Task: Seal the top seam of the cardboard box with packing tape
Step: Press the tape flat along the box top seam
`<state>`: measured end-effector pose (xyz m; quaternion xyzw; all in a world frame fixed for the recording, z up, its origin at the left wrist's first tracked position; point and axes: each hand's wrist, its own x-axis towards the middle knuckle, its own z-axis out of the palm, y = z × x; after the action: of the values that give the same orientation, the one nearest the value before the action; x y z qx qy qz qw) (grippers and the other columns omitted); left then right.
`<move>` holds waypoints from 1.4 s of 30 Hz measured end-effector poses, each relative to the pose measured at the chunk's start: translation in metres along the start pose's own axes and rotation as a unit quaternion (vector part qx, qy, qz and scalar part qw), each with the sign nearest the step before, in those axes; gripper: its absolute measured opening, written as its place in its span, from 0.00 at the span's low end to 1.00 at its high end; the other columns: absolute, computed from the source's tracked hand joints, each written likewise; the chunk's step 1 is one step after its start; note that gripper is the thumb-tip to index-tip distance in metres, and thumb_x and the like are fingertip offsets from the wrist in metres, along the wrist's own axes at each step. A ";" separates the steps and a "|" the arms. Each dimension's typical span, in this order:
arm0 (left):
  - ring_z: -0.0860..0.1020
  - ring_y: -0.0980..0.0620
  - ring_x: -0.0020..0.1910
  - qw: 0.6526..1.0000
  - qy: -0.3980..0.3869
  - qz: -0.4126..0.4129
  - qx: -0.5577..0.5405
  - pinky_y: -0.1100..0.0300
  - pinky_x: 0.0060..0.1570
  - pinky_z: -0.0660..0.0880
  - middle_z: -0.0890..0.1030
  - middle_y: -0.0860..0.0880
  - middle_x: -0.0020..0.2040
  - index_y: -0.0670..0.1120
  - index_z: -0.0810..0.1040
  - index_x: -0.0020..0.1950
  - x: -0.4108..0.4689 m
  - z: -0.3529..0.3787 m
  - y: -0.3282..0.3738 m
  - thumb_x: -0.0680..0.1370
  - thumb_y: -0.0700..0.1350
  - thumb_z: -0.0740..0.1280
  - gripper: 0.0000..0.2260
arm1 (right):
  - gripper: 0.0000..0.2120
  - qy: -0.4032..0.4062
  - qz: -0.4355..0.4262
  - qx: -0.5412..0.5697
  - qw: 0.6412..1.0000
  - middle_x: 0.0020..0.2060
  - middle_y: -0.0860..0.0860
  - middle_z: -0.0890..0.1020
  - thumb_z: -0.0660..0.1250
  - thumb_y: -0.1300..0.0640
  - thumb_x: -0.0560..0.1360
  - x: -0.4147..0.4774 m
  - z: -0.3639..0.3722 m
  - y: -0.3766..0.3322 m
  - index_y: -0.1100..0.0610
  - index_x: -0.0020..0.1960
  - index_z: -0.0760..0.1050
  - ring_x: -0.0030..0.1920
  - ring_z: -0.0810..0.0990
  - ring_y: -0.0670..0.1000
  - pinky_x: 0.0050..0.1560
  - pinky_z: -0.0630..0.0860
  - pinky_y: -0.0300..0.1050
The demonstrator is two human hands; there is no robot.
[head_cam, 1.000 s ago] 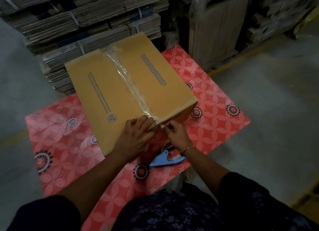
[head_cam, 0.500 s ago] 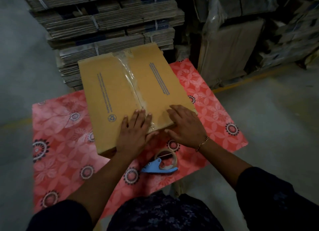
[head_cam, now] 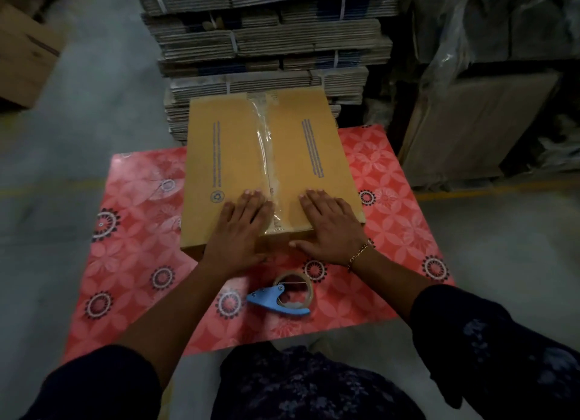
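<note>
A closed brown cardboard box (head_cam: 226, 156) lies on a red flower-patterned table (head_cam: 135, 240). A strip of clear packing tape (head_cam: 263, 143) runs along its top seam from the far edge to the near edge. My left hand (head_cam: 241, 228) rests flat on the box's near end, just left of the tape. Flat on the box to the right of the tape is my right hand (head_cam: 329, 225), a thin bracelet at its wrist. Both hands have their fingers spread and hold nothing. A blue tape dispenser (head_cam: 284, 295) with its roll lies on the table between my forearms.
Strapped bundles of flattened cardboard (head_cam: 266, 40) are stacked right behind the table. Plastic-wrapped goods and cartons (head_cam: 489, 99) stand at the right. A brown box (head_cam: 25, 55) sits on the grey floor at far left. A yellow floor line (head_cam: 502, 190) runs at the right.
The box has turned so its seam points straight away from me. My right hand left the tape end at the near edge and now lies flat on top; my left hand stays pressed.
</note>
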<state>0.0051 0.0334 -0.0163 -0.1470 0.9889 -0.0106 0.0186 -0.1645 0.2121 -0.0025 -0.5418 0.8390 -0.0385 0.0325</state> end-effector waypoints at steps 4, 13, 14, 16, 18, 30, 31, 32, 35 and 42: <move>0.51 0.42 0.83 0.997 -0.015 -0.057 -0.040 0.34 0.77 0.52 0.51 0.46 0.85 0.49 0.50 0.83 -0.010 0.005 0.000 0.69 0.75 0.61 0.51 | 0.47 -0.024 -0.057 -0.011 0.998 0.82 0.53 0.55 0.46 0.24 0.73 0.021 0.000 -0.013 0.55 0.81 0.52 0.81 0.53 0.55 0.78 0.53 0.60; 0.62 0.45 0.81 0.994 0.045 -0.091 -0.041 0.37 0.75 0.61 0.64 0.47 0.82 0.50 0.63 0.81 -0.007 0.011 0.006 0.79 0.72 0.44 0.38 | 0.43 -0.043 -0.077 -0.041 0.995 0.81 0.55 0.56 0.44 0.30 0.75 0.029 0.015 -0.010 0.57 0.81 0.53 0.81 0.53 0.57 0.78 0.55 0.60; 0.63 0.45 0.80 0.994 0.049 -0.090 -0.035 0.37 0.74 0.62 0.65 0.47 0.81 0.50 0.64 0.80 -0.007 0.013 0.006 0.79 0.72 0.44 0.38 | 0.42 -0.048 -0.080 -0.043 0.995 0.82 0.55 0.55 0.45 0.31 0.76 0.030 0.016 -0.010 0.57 0.81 0.52 0.81 0.52 0.57 0.79 0.54 0.60; 0.65 0.44 0.79 0.994 0.067 -0.085 -0.019 0.37 0.73 0.64 0.67 0.46 0.80 0.49 0.66 0.79 -0.006 0.014 0.007 0.79 0.72 0.46 0.38 | 0.41 -0.051 -0.082 -0.045 0.994 0.82 0.55 0.53 0.52 0.33 0.77 0.029 0.018 -0.008 0.57 0.81 0.51 0.81 0.50 0.58 0.79 0.54 0.60; 0.67 0.43 0.78 0.993 0.081 -0.080 -0.001 0.37 0.72 0.65 0.69 0.46 0.79 0.48 0.66 0.79 -0.005 0.018 0.005 0.80 0.71 0.51 0.36 | 0.41 -0.052 -0.081 -0.046 0.994 0.82 0.55 0.53 0.57 0.35 0.78 0.029 0.019 -0.008 0.57 0.82 0.50 0.81 0.50 0.58 0.79 0.54 0.60; 0.62 0.41 0.80 0.997 0.027 -0.078 -0.001 0.33 0.74 0.62 0.63 0.44 0.82 0.47 0.59 0.81 -0.006 0.017 0.005 0.69 0.61 0.75 0.47 | 0.45 -0.077 -0.074 -0.030 0.994 0.83 0.53 0.48 0.65 0.42 0.75 0.026 0.009 -0.011 0.54 0.82 0.44 0.82 0.45 0.55 0.80 0.47 0.57; 0.60 0.42 0.81 0.997 0.023 -0.074 -0.008 0.34 0.75 0.61 0.61 0.45 0.82 0.48 0.57 0.82 -0.007 0.016 0.003 0.69 0.63 0.74 0.47 | 0.46 -0.078 -0.074 -0.020 0.994 0.83 0.52 0.47 0.62 0.37 0.75 0.026 0.008 -0.011 0.54 0.82 0.43 0.82 0.44 0.54 0.80 0.46 0.56; 0.59 0.43 0.82 0.997 0.024 -0.067 -0.018 0.35 0.75 0.59 0.59 0.46 0.83 0.49 0.56 0.82 -0.009 0.014 0.003 0.71 0.67 0.71 0.47 | 0.46 -0.076 -0.070 -0.010 0.995 0.82 0.51 0.46 0.56 0.31 0.75 0.025 0.006 -0.011 0.53 0.82 0.43 0.82 0.43 0.53 0.80 0.45 0.56; 0.55 0.46 0.83 0.995 0.029 -0.075 -0.061 0.36 0.78 0.55 0.57 0.48 0.84 0.50 0.56 0.82 -0.011 0.005 0.005 0.76 0.76 0.50 0.43 | 0.48 -0.063 -0.069 0.004 0.996 0.82 0.50 0.48 0.36 0.23 0.71 0.024 0.003 -0.013 0.52 0.82 0.45 0.82 0.45 0.52 0.80 0.45 0.56; 0.60 0.45 0.81 0.994 0.042 -0.084 -0.047 0.37 0.76 0.58 0.63 0.48 0.82 0.50 0.61 0.81 -0.008 0.007 0.007 0.80 0.70 0.39 0.38 | 0.50 -0.060 -0.063 -0.009 0.996 0.82 0.51 0.50 0.25 0.26 0.68 0.027 0.008 -0.014 0.53 0.82 0.46 0.82 0.47 0.54 0.79 0.47 0.56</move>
<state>0.0111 0.0428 -0.0234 -0.2292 0.9725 0.0283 -0.0312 -0.1624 0.1818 -0.0097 -0.5956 0.7998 -0.0002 0.0753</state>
